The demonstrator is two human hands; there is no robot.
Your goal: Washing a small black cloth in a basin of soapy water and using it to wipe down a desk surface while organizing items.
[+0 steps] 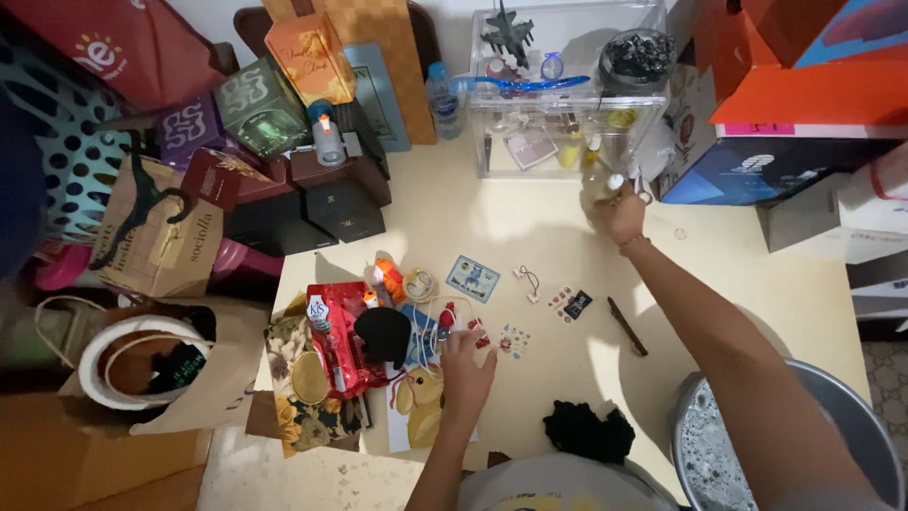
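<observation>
Reaching far forward, the right hand (pixel 619 213) is closed around a small pale bottle (pixel 598 185), held just in front of the clear plastic case (pixel 567 95). How tight the fingers sit cannot be told; the bottle is partly hidden by them.

The left hand (pixel 466 364) is laid on a heap of small items near the front edge, fingertips touching a red-and-white trinket (pixel 454 317). Whether anything is pinched there cannot be told.

Risks, as judged:
- Bottle could be knocked against the case wall, which stands very close beyond the grip.
- The blue toothbrush (pixel 520 84) and model plane (pixel 508 33) lying atop the case could be dislodged if the case is bumped.
- The long right forearm passes over a brown stick (pixel 627 326) and a metal basin (pixel 757 454) of foamy water; a dropped elbow could be wetted, or the stick swept.
- Red snack packet (pixel 339 336) and loose stickers (pixel 515 339) beside the left grip could be scattered.

Room: bare tabletop (pixel 738 274) is open right of the bottle grip. Left of it, stacked boxes (pixel 312 189) crowd close. Table edge lies just behind the left grip.
</observation>
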